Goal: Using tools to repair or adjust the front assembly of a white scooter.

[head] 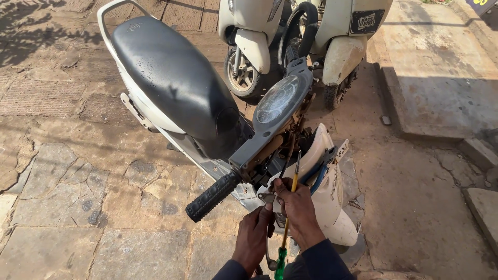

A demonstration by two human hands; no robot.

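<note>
Below the grey handlebar housing of the white scooter with the black seat (171,78), both hands work at the stripped front end. The right hand (298,207) has its fingers curled around a long screwdriver with a yellow shaft and green handle (287,228), its tip pointing up beside blue-handled pliers (316,173). The left hand (255,233) has its fingers pressed together against a small metal part just beneath the black ribbed rubber grip (212,196). Two more white scooters (290,36) stand behind on the cracked stone paving (67,197).
</note>
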